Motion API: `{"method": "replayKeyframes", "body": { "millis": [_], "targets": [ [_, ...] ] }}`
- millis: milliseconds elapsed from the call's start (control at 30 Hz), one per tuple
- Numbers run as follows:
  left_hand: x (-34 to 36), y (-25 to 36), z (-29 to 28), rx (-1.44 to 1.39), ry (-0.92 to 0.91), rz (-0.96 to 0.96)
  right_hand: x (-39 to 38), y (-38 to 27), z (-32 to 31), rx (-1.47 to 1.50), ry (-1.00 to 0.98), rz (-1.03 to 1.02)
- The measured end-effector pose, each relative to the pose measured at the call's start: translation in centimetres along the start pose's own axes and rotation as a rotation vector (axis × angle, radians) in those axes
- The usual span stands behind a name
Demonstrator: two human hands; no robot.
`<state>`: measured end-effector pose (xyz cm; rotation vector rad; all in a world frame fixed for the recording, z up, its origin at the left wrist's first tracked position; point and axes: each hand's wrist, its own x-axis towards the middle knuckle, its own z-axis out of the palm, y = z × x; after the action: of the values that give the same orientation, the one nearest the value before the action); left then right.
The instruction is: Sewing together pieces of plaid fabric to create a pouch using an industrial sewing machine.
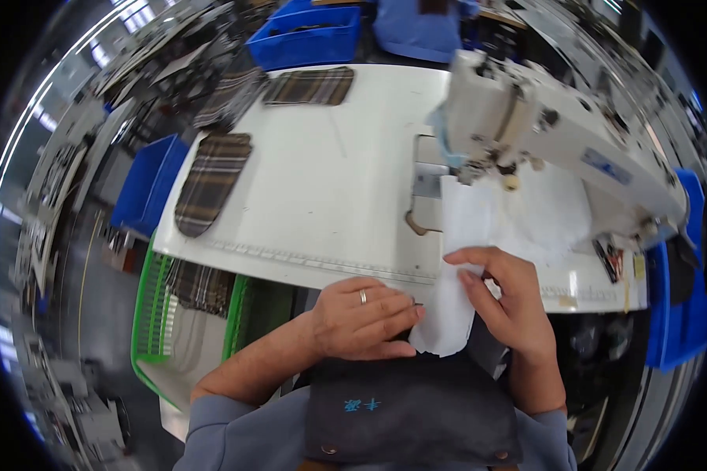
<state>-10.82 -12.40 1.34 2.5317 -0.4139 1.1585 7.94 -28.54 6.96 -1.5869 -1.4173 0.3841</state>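
Note:
A long piece of white fabric (448, 310) runs from under the sewing machine's head (479, 118) over the table's front edge towards my lap. My right hand (507, 294) is closed on its right side, thumb and forefinger pinching it. Beside the fabric's lower left edge lies my left hand (365, 320), a ring on one finger. Its fingers are stretched out and the tips reach the fabric's edge; whether they press on it I cannot tell. The machine's needle area is partly hidden by its own parts.
Plaid fabric pieces (212, 184) lie on the left of the white table (314, 180). A green basket (141, 322) with plaid cloth stands below left. Blue bins (306, 47) stand around. A person in blue (416, 31) sits beyond the table. A ruler strip (306, 259) follows the front edge.

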Motion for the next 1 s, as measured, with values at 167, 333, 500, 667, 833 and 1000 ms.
{"method": "replayKeyframes", "body": {
  "millis": [167, 333, 500, 667, 833, 1000],
  "targets": [
    [-4.0, -5.1, -6.8, 0.431, 0.091, -0.503, 1.8, -0.8, 2.3, 0.029, -0.068, -0.196],
    [-11.2, -10.5, -14.8, 0.612, 0.199, -0.866, 2.5, 3.7, 4.7, 0.191, -0.033, 0.168],
    [-11.6, -12.4, -17.8, 0.412, 0.037, -1.207, 1.8, 6.2, 4.6, 0.011, 0.019, 0.264],
    [-9.7, -13.3, -16.9, 0.686, -0.119, -1.175, 1.2, 6.8, 4.8, 0.03, 0.077, 0.257],
    [-9.1, -14.2, -15.5, 0.848, -0.214, -1.093, 1.1, 6.5, 4.8, -0.013, 0.038, 0.268],
    [-9.4, -15.0, -16.3, 0.821, -0.208, -1.128, 1.2, 6.4, 5.2, -0.004, 0.122, 0.212]
  ]
}}
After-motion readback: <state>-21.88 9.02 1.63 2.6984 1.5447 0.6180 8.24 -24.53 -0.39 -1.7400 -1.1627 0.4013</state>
